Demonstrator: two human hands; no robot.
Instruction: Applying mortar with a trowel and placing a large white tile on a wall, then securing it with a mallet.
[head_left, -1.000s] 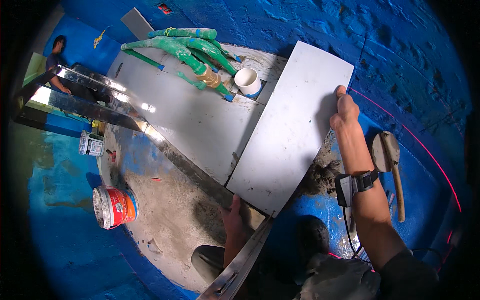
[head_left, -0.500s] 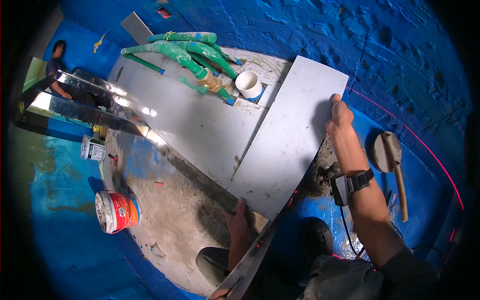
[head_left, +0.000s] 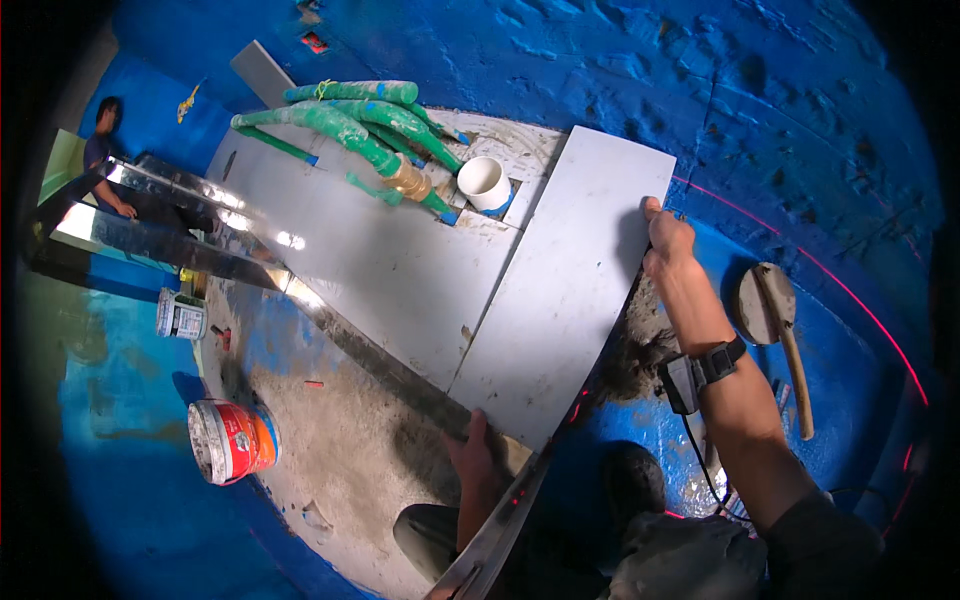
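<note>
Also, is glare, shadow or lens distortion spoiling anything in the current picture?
Head view: glare whites out patches of the metal bar; a soft shadow falls on the white tile beside the right hand. Head view: the left hand sits in dimmer light; toward the black rim, the red line looks bowed. Head view: both hands look reasonably sharp.

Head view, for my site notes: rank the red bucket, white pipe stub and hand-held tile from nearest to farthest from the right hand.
1. Hand-held tile: the right hand holds its right edge.
2. White pipe stub: to the left, beside the green pipes.
3. Red bucket: lower left.
</note>
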